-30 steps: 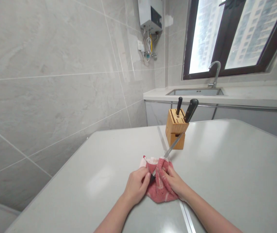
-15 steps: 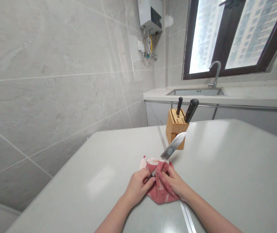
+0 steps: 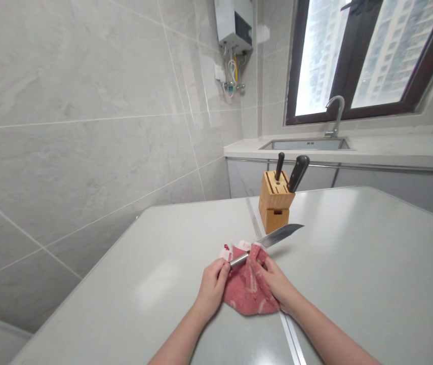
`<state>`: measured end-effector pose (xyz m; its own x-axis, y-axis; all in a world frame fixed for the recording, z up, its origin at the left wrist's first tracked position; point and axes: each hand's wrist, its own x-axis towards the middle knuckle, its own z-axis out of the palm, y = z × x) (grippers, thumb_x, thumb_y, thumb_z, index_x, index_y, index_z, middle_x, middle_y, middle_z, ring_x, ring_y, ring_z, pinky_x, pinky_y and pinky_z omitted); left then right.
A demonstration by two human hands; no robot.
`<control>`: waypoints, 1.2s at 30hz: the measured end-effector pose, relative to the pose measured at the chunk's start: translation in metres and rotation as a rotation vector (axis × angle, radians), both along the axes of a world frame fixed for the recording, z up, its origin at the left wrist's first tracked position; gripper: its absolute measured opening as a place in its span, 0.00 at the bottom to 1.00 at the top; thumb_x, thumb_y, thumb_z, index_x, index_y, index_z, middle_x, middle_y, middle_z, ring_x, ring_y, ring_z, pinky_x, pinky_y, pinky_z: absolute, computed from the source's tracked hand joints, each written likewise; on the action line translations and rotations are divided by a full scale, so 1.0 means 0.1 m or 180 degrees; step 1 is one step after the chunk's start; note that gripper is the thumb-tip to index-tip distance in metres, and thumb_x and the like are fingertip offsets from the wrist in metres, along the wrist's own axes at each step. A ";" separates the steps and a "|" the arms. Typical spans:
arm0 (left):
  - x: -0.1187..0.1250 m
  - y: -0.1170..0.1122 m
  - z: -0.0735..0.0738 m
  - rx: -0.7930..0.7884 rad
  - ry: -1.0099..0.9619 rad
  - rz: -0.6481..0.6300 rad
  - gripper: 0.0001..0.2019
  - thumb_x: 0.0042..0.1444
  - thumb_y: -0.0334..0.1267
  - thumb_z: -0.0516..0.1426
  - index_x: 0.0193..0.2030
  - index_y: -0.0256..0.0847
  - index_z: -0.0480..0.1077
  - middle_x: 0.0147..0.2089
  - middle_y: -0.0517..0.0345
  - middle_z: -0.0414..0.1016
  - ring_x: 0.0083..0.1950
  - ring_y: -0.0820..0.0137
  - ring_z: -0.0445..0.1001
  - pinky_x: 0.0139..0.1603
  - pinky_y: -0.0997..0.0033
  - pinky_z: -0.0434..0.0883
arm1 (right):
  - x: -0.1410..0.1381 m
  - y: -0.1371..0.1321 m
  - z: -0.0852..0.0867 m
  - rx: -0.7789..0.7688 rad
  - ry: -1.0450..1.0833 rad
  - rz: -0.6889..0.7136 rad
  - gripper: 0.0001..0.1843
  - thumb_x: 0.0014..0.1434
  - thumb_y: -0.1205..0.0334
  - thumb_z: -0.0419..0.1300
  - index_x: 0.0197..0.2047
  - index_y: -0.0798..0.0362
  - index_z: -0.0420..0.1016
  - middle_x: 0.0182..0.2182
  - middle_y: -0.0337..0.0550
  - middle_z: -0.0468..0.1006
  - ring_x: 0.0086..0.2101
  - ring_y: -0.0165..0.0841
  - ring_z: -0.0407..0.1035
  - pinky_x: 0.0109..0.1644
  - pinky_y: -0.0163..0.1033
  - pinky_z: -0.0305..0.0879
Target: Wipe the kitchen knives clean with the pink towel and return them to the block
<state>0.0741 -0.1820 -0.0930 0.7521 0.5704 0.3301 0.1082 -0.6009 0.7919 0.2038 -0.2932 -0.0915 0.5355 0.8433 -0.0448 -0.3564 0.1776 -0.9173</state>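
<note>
My left hand [image 3: 212, 285] is closed around the steel handle of a knife [image 3: 273, 236]. The blade points right and away, a little above the counter. My right hand [image 3: 275, 281] grips a red-and-white cloth [image 3: 243, 291] bunched around the base of the blade. Both hands rest low over the grey countertop [image 3: 353, 263]. The part of the blade inside the cloth is hidden.
A wooden knife block [image 3: 275, 202] with two black-handled knives stands just beyond the hands. A metal seam strip [image 3: 291, 337] runs along the counter. Farther back are a sink [image 3: 307, 144] with a faucet, a window, and a tiled wall on the left.
The knife has been drawn left through the cloth, so the steel handle shows now. The blade has swung lower and more to the right. The cloth has stayed in my right hand.
</note>
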 end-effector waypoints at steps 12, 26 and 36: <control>-0.02 -0.01 0.05 0.0291 -0.0084 -0.0239 0.17 0.61 0.39 0.46 0.22 0.39 0.55 0.23 0.63 0.56 0.27 0.73 0.57 0.29 0.74 0.54 | 0.06 0.01 0.06 0.0499 0.0762 0.0009 0.16 0.49 0.59 0.65 0.42 0.52 0.72 0.32 0.43 0.81 0.32 0.37 0.75 0.37 0.40 0.69; -0.02 -0.03 0.04 0.0398 0.0078 -0.0287 0.15 0.59 0.41 0.50 0.23 0.38 0.57 0.24 0.63 0.57 0.27 0.74 0.57 0.28 0.75 0.53 | 0.04 0.00 0.07 0.0672 0.0946 0.0175 0.10 0.52 0.61 0.63 0.39 0.51 0.73 0.29 0.39 0.81 0.28 0.33 0.74 0.35 0.37 0.68; -0.05 0.02 0.02 0.0159 -0.0659 0.0294 0.18 0.60 0.40 0.48 0.20 0.40 0.52 0.22 0.65 0.50 0.25 0.74 0.53 0.26 0.74 0.52 | 0.07 0.00 0.09 0.0757 0.1433 -0.0092 0.10 0.51 0.62 0.63 0.39 0.47 0.71 0.28 0.36 0.81 0.29 0.35 0.75 0.37 0.39 0.70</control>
<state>0.0691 -0.1800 -0.0907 0.6107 0.6128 0.5015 0.0028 -0.6350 0.7725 0.2106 -0.2930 -0.0829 0.5305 0.8434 -0.0852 -0.6990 0.3784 -0.6068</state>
